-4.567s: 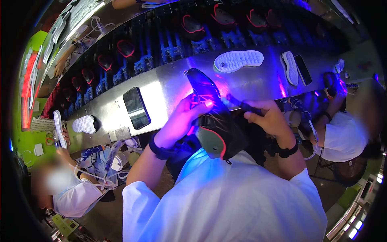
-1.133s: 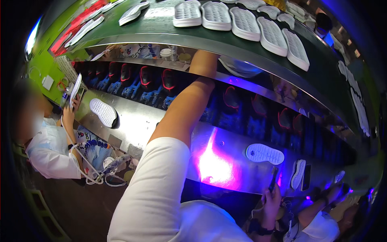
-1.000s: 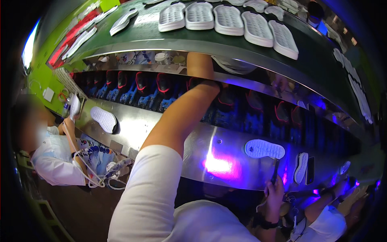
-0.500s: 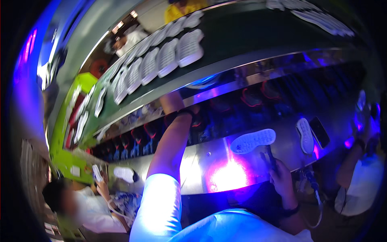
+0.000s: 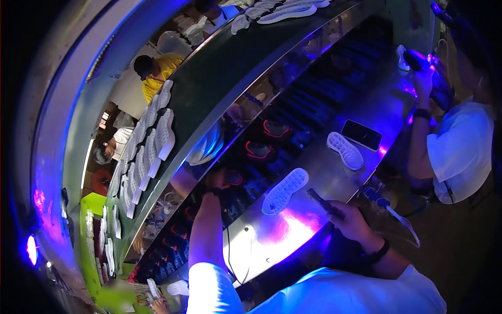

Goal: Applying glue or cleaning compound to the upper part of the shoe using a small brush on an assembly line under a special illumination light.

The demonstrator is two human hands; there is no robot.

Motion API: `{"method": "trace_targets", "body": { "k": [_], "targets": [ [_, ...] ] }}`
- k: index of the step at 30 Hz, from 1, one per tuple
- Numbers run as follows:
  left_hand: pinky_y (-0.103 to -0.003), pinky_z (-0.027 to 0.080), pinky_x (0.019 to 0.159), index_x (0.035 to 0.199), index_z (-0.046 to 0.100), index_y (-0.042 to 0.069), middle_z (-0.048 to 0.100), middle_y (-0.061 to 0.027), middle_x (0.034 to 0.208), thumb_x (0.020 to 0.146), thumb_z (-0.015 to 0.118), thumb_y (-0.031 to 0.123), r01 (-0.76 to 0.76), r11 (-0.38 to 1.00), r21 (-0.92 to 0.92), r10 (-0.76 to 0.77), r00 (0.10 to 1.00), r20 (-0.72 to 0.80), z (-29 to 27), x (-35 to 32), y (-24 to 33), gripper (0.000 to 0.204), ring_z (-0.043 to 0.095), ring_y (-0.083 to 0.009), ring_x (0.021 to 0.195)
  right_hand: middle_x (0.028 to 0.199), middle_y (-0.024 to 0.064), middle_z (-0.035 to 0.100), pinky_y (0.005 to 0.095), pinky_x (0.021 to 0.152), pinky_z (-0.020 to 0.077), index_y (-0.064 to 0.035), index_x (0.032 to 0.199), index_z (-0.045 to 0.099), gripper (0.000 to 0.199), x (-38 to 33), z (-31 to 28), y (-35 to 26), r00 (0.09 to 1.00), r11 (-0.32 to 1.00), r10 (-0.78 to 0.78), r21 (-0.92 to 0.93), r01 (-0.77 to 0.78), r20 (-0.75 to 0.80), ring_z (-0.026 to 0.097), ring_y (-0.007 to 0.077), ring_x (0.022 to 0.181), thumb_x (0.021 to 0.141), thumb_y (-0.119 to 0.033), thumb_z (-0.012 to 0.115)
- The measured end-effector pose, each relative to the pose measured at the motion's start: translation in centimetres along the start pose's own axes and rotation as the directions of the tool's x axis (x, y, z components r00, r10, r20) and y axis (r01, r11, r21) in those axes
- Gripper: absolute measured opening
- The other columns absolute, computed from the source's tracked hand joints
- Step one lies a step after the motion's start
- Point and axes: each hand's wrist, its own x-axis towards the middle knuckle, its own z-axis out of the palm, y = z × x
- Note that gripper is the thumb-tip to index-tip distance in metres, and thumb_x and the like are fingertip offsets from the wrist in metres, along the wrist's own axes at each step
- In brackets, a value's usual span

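Note:
My left hand [image 5: 215, 179] reaches forward into a dark row of shoe uppers and is nearest to a dark upper with red trim [image 5: 233, 178]. Shadow covers its fingers, so I cannot see whether they grip that upper. Held in my right hand [image 5: 351, 223] is a slim, dark, elongated tool [image 5: 325, 203], its tip pointing toward the far left. Just beyond that tip, a white shoe sole [image 5: 286, 191] lies on the metal worktop [image 5: 264, 234], apart from the tool. A second white sole [image 5: 345, 150] rests farther right, beside a black-screened phone [image 5: 362, 134].
Several white soles [image 5: 164, 134] sit on the dark green belt [image 5: 209, 99] beyond the metal ledge. A co-worker in a white shirt [image 5: 461, 152] works close on the right. A cable with a blue connector [image 5: 377, 197] hangs at the worktop's near edge. Bright light glares off the metal.
The whole view has turned, so the worktop now slants up to the right. My left hand is still among the uppers. My right hand still holds the dark tool near the sole.

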Motion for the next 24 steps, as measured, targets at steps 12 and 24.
{"method": "trace_targets", "body": {
  "k": [12, 24],
  "targets": [
    [-0.039, 0.054, 0.092, 0.123, 0.061, 0.007, 0.069, -0.0067, 0.116, 0.093, 0.065, 0.048, 0.193, 0.000, -0.981, 0.188, 0.964, 0.190, 4.5, -23.8, -5.9, 0.051, 0.067, -0.0211, 0.104, 0.085, 0.0002, 0.061, 0.0236, 0.064, 0.0454, -0.0005, 0.134, 0.058, 0.041, 1.7, 3.1, -0.5, 0.997, 0.998, -0.045, 0.048, 0.042, 0.063, 0.053, 0.0060, 0.070, 0.093, -0.002, 0.063],
    [-0.044, 0.046, 0.102, 0.134, 0.050, 0.000, 0.062, -0.0169, 0.124, 0.062, 0.091, 0.036, -0.629, 0.777, 0.023, 0.539, 0.647, -0.539, 5.1, -34.2, -9.5, 0.091, 0.061, -0.0325, 0.116, 0.092, 0.0019, 0.064, 0.0224, 0.068, 0.0443, -0.0014, 0.140, 0.055, 0.045, -0.8, 8.5, -1.4, 0.976, 0.991, -0.125, -0.017, 0.130, 0.180, 0.055, 0.0063, 0.075, 0.096, -0.006, 0.062]
  ]
}}
